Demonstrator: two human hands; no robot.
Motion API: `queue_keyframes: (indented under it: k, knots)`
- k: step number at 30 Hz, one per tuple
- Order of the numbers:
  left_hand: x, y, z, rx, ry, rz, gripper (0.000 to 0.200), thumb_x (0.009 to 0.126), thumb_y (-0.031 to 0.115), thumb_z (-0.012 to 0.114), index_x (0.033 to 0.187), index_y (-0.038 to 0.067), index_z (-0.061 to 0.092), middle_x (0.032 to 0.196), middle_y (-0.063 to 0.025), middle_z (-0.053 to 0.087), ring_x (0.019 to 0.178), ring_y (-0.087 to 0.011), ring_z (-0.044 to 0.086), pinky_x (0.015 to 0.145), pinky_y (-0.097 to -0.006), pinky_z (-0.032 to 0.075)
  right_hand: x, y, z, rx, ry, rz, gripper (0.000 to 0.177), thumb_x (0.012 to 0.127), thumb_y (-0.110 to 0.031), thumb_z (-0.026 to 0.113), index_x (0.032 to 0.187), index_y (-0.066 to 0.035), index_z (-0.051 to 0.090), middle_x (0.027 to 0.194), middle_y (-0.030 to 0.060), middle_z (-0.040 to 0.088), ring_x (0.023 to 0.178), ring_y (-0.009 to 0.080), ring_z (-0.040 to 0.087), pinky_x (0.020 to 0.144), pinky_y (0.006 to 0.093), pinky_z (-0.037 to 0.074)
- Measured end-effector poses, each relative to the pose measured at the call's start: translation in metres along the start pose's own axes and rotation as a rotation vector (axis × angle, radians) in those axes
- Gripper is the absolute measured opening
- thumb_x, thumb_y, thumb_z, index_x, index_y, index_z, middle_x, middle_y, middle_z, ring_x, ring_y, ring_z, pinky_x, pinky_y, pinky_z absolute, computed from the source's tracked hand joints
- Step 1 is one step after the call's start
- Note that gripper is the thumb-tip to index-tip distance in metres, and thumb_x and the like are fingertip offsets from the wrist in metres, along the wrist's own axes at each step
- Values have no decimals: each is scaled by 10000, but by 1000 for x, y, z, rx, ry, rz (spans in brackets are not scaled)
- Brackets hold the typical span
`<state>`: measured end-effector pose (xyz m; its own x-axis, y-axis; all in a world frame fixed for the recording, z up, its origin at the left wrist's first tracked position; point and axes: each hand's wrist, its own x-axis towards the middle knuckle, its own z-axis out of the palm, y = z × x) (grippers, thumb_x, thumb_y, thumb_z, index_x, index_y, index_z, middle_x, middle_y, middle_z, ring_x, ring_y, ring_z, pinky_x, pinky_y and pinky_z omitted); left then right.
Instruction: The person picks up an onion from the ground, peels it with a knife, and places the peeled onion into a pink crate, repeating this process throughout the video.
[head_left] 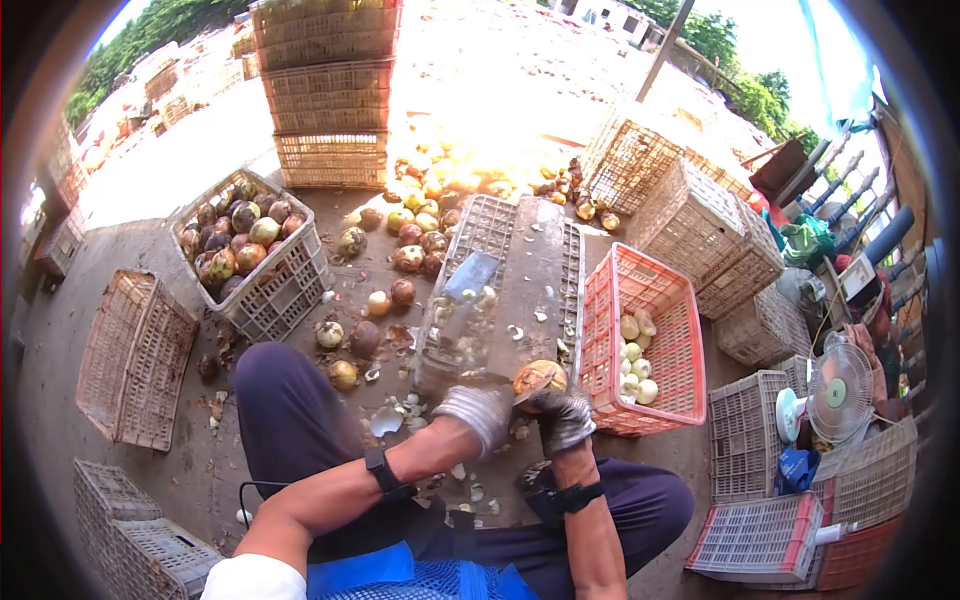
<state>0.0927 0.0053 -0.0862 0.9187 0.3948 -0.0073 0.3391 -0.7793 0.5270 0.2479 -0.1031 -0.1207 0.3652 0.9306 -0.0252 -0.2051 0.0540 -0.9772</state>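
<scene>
The red crate (688, 345) is matt plastic, the board (525, 270) apparently rough wood.

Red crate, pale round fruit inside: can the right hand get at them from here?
Probably yes: the right hand is close beside the red crate, whose open top leaves the pale fruit uncovered. It is at the brown fruit, though, and would likely have to leave that first.

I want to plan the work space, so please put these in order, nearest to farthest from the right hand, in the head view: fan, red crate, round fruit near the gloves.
From the right hand:
1. Round fruit, right beside its fingers.
2. Red crate, ahead and to the right.
3. Fan, far right, beyond the crate.
</scene>
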Motion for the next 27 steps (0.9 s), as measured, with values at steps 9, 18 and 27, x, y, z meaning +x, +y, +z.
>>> queue_keyframes:
  k: [9, 18, 27]
  knots:
    - [35, -31, 36, 86, -175, 32, 315, 658, 154, 750, 915, 1, 651, 865, -215, 671, 833, -321, 675, 676, -404, 542, 5, 17, -2, 137, 50, 40, 502, 649, -96, 708, 1118, 16, 567, 1005, 89, 626, 900, 221, 619, 812, 344, 521]
    - [17, -38, 30, 142, -46, -38, 371, 699, 176, 740, 1021, 18, 645, 930, -185, 678, 871, -309, 671, 718, -390, 541, -5, -11, 15, 467, 94, 231, 583, 634, -104, 737, 1164, 34, 537, 1062, 142, 622, 931, 286, 628, 854, 391, 521]
    - [3, -53, -8, -433, 35, -348, 433, 764, 213, 703, 1135, 26, 582, 1032, -186, 643, 914, -276, 639, 756, -361, 517, -6, -23, -3, 294, 99, 88, 679, 665, -183, 768, 1243, 24, 478, 1130, 164, 590, 1011, 312, 598, 884, 404, 510]
